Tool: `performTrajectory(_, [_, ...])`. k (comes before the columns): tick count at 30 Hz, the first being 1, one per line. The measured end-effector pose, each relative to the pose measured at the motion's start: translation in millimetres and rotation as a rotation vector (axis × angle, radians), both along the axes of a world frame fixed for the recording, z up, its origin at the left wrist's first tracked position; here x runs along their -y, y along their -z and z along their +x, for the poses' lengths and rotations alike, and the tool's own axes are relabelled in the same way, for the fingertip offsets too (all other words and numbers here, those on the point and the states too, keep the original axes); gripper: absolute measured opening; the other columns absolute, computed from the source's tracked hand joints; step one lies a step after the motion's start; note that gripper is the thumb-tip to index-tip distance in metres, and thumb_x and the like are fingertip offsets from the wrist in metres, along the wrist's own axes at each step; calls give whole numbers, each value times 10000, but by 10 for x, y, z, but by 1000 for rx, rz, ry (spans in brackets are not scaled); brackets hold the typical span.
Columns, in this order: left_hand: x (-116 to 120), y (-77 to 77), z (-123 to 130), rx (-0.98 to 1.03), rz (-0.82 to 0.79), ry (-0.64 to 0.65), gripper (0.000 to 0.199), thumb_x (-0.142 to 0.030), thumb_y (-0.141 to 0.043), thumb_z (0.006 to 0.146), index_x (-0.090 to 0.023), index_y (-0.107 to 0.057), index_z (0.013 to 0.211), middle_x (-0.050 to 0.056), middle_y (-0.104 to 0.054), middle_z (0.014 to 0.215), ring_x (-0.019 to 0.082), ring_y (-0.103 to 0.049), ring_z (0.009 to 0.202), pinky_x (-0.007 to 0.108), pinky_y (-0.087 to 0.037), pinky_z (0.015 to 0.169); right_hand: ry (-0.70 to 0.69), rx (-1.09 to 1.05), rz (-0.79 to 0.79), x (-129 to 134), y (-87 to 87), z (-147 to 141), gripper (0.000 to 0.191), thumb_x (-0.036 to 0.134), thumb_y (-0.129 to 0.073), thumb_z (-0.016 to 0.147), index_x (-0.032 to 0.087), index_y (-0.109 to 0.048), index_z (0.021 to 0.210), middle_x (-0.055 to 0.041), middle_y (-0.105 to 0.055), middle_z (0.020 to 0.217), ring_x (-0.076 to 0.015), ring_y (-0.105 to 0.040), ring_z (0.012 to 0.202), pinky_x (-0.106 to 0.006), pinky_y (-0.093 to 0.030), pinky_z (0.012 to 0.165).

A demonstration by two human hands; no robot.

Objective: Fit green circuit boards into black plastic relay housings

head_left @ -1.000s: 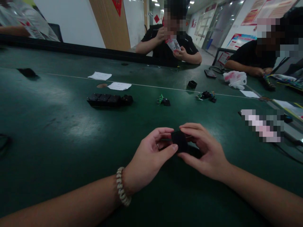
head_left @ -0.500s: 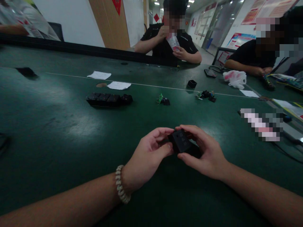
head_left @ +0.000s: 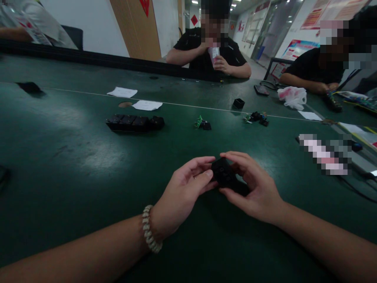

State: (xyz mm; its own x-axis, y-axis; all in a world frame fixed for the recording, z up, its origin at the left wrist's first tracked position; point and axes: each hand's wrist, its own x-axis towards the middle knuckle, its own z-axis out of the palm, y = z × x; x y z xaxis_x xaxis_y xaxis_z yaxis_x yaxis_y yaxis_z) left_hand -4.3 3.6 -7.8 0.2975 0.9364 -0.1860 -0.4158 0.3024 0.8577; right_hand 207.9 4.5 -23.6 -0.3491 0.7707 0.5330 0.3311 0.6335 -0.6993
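Observation:
Between my two hands, just above the green table [head_left: 103, 212], is a small black box-shaped housing [head_left: 224, 173] with faint markings on its face. My left hand [head_left: 185, 192] grips its left side, the thumb on the near face and the fingers behind. Around its right end my right hand [head_left: 256, 184] is closed, fingers on top and thumb underneath. A dark part extends from the housing into the right palm; the fingers partly hide it. Beyond my hands lies a small green circuit board [head_left: 199, 122] beside a black piece [head_left: 207, 125].
At the left lies a black tray [head_left: 126, 125] of block-like parts. Farther right are an open black box [head_left: 238, 103], a cluster of electronic parts [head_left: 256, 117], a plastic bag [head_left: 292, 97] and a phone [head_left: 261, 90]. Paper sheets [head_left: 147, 105] lie behind. People sit across the table.
The black housing has tilted, its marked face now darker, and the right fingers have risen slightly. My left thumb has shifted up a little on it. The person opposite has raised a drink pouch.

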Motion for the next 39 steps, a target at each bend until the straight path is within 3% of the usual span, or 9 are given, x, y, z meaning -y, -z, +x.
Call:
performTrajectory(16, [-16, 1, 5, -33, 44, 13, 259, -234, -811, 908, -213, -767, 1162, 94, -768, 1238, 287, -700, 1220, 481, -552, 1091, -1, 7, 12, -24, 21, -11, 685, 111, -778, 864, 311, -551, 1479, -133, -636, 1500, -317, -624, 1408, -556, -595, 1111])
performTrajectory(22, [-13, 18, 6, -53, 50, 19, 333, -290, -841, 895, -215, -755, 1209, 109, -741, 1263, 312, -685, 1231, 520, -560, 1082, -10, 55, 76, -20, -12, -19, 668, 57, -706, 890, 329, -560, 1483, -110, -644, 1509, -302, -627, 1421, -558, -585, 1133])
performTrajectory(30, [-17, 6, 2, -61, 60, 29, 384, -265, -877, 861, -206, -761, 1222, 97, -749, 1280, 277, -706, 1186, 458, -592, 1034, -43, 120, 193, 4, -75, -39, 697, -31, -602, 909, 346, -553, 1493, -85, -675, 1500, -269, -660, 1362, -524, -603, 1071])
performTrajectory(35, [-11, -8, 13, -60, 35, 7, 428, -142, -897, 785, -206, -774, 1190, 77, -791, 1242, 261, -722, 1159, 465, -552, 1084, -21, 63, 98, 41, -78, -12, 737, 79, -713, 890, 317, -482, 1547, -138, -560, 1589, -328, -587, 1441, -564, -569, 1126])
performTrajectory(37, [-11, -19, 14, -61, 15, 9, 461, -104, -893, 759, -207, -772, 1192, 77, -804, 1225, 260, -724, 1165, 453, -557, 1071, 19, 13, 5, 44, -68, 0, 702, 157, -739, 902, 295, -482, 1541, -159, -548, 1566, -328, -625, 1378, -527, -612, 1069])
performTrajectory(39, [-13, -25, 13, -57, 6, 27, 505, -71, -879, 741, -207, -764, 1212, 78, -808, 1223, 261, -720, 1188, 434, -567, 1049, 31, -12, -110, 34, -55, 5, 605, 206, -727, 934, 283, -517, 1496, -146, -637, 1426, -291, -706, 1227, -467, -660, 969])
